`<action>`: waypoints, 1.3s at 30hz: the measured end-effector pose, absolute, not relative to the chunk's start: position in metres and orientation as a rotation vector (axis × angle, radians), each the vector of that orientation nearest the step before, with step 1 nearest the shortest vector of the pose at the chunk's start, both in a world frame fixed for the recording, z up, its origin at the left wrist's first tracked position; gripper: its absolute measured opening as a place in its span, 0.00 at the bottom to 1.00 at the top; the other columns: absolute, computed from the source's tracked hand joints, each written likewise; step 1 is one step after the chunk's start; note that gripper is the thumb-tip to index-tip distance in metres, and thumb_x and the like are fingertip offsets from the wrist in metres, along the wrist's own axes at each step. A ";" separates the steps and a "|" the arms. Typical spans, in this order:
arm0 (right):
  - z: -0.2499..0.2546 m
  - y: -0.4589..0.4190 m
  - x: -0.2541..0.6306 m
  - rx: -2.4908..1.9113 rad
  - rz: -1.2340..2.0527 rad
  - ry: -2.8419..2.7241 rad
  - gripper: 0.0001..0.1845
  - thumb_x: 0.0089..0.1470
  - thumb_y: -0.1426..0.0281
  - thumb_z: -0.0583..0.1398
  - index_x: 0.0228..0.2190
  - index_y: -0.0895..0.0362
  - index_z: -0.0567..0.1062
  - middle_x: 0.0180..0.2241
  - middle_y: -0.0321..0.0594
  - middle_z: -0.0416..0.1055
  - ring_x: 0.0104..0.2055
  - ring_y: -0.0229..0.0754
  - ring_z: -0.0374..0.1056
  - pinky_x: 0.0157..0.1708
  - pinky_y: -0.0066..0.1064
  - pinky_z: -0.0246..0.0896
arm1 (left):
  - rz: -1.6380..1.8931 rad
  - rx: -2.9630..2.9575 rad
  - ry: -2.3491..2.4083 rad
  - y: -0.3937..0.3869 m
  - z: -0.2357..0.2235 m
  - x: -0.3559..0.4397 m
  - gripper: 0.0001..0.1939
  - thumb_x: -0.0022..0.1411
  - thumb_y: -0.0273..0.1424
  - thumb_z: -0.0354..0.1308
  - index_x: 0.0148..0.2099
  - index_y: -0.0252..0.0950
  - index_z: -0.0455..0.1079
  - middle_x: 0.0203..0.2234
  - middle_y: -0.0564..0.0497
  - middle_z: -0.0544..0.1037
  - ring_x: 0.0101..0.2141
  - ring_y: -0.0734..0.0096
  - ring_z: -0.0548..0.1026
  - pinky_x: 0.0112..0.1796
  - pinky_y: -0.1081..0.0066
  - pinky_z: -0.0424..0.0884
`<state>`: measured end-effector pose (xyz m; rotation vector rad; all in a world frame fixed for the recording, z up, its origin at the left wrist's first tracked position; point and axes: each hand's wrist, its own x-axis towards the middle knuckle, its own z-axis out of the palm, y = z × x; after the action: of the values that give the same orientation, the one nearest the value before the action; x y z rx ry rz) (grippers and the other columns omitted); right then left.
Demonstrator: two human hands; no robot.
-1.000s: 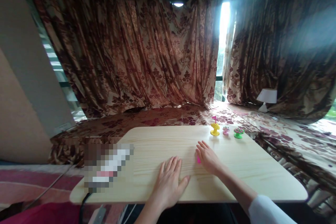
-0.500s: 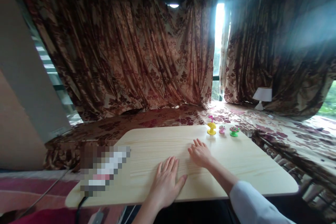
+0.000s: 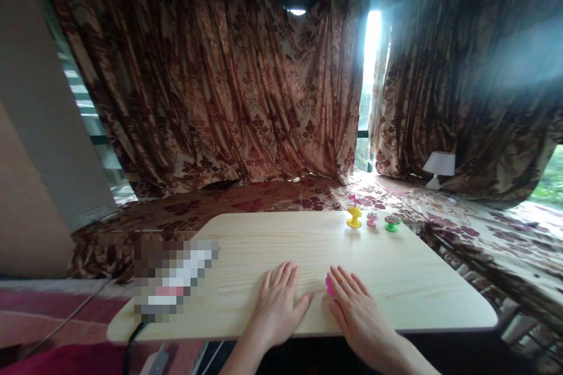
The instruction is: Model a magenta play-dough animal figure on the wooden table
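In the head view, the right hand [image 3: 359,312] lay palm-down, fingers straight, slightly parted. A pink piece [image 3: 329,286] showed at nine o'clock from them, nearer than to the flat, loosely spread left hand [image 3: 277,303]. Partly covered, its long axis and contact couldn't be told.

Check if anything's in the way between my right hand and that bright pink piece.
Nothing visible is: the bright pink piece peeks out beside the right hand, which partly hides it. The yellow toy stands beyond, toward the far edge of the table.
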<state>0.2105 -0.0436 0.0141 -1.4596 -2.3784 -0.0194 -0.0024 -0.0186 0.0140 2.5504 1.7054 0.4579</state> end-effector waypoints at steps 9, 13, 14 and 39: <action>0.039 0.076 0.177 -1.689 -0.031 -2.139 0.19 0.58 0.64 0.57 0.49 0.57 0.66 0.54 0.44 0.61 0.53 0.49 0.61 0.51 0.51 0.55 | 0.413 2.606 1.711 -0.011 0.010 -0.003 0.35 0.63 0.52 0.33 0.65 0.38 0.46 0.63 0.47 0.50 0.62 0.60 0.46 0.59 0.52 0.43; 0.034 0.045 0.182 -1.646 -0.010 -2.183 0.21 0.62 0.61 0.50 0.54 0.56 0.64 0.59 0.46 0.56 0.61 0.51 0.48 0.57 0.52 0.42 | 0.421 2.605 1.718 -0.010 0.007 -0.004 0.35 0.62 0.52 0.33 0.65 0.39 0.46 0.63 0.47 0.51 0.62 0.59 0.47 0.59 0.52 0.43; 0.032 0.028 0.186 -1.621 0.002 -2.210 0.22 0.63 0.61 0.47 0.55 0.54 0.63 0.60 0.45 0.56 0.63 0.50 0.45 0.59 0.50 0.40 | 0.424 2.603 1.716 -0.010 0.006 -0.004 0.35 0.62 0.53 0.33 0.65 0.39 0.46 0.63 0.48 0.51 0.62 0.60 0.47 0.59 0.52 0.43; 0.031 -0.055 0.230 -1.246 0.241 -2.348 0.24 0.61 0.65 0.48 0.58 0.49 0.58 0.60 0.34 0.55 0.63 0.42 0.48 0.61 0.40 0.42 | 0.452 2.573 1.732 -0.015 0.011 -0.001 0.36 0.62 0.53 0.31 0.64 0.37 0.49 0.63 0.46 0.52 0.62 0.60 0.47 0.59 0.52 0.43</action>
<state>0.2302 -0.0555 0.0306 -1.2460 -2.3485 0.2407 -0.0006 -0.0147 0.0110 2.5732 1.7323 0.4515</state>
